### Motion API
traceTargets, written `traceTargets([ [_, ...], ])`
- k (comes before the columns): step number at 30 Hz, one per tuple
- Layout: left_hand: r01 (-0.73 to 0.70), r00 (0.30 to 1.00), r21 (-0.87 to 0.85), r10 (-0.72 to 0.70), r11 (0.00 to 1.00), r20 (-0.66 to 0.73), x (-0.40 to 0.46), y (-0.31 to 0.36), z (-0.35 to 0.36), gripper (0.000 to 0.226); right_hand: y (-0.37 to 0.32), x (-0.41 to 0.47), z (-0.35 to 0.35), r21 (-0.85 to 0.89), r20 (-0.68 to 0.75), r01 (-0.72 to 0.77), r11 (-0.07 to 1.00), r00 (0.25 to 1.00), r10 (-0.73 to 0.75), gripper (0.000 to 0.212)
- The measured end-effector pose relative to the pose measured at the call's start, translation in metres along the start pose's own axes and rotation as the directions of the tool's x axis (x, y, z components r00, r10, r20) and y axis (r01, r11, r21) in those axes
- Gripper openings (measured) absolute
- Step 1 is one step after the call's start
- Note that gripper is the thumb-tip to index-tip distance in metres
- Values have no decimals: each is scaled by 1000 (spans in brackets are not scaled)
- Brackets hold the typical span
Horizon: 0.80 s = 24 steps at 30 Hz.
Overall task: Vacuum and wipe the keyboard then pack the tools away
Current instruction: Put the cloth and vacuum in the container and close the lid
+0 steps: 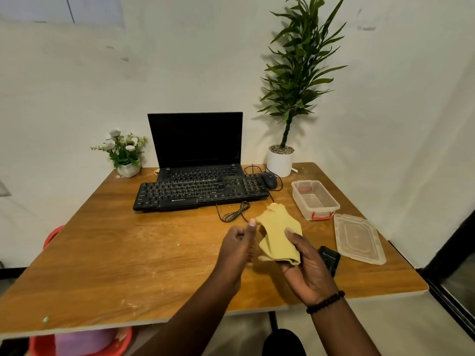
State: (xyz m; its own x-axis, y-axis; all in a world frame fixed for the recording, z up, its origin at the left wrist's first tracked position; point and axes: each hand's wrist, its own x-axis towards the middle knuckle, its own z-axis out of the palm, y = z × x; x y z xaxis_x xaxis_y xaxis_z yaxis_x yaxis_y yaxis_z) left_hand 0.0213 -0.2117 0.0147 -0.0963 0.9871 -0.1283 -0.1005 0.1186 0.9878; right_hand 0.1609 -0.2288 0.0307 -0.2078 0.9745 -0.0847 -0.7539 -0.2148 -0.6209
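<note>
A black external keyboard (pixel 200 192) lies across the front of an open laptop (pixel 196 142) on the wooden table (pixel 128 253). In front of the keyboard I hold a folded yellow cloth (pixel 280 235) above the table. My right hand (pixel 305 265) grips the cloth from below with the thumb on top. My left hand (pixel 237 249) is beside it, thumb at the cloth's left edge, fingers curled. A small black device, likely the handheld vacuum (pixel 330 260), lies on the table just right of my right hand, partly hidden by it.
A clear plastic box (pixel 314 200) with red clips stands open at the right, its lid (pixel 358 238) lying nearer me. A mouse (pixel 268 179), a loose cable (pixel 235 211), a tall potted plant (pixel 281 160) and a small flower pot (pixel 127 160) line the back.
</note>
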Motion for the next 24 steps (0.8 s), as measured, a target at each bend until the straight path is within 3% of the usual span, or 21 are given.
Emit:
traceTargets([
  [2,29,991,-43,-23,999,131,-6,-4,6,45,-2,2,-3,26,-65,10,1000,998,-8,45],
  [5,84,977,-114,-59,990,207,-7,-6,13,39,-3,4,-7,89,-125,25,996,992,-14,48],
  [14,141,977,-142,-115,980,180,-11,-23,9,13,-14,16,-19,98,-239,133,986,965,-106,36],
  [18,222,963,-113,-199,969,182,-8,-32,21,19,-9,22,-20,126,-304,139,982,948,-95,41],
  [24,242,949,-121,-208,963,238,20,-18,39,36,-18,26,-21,224,-295,175,959,950,-105,32],
])
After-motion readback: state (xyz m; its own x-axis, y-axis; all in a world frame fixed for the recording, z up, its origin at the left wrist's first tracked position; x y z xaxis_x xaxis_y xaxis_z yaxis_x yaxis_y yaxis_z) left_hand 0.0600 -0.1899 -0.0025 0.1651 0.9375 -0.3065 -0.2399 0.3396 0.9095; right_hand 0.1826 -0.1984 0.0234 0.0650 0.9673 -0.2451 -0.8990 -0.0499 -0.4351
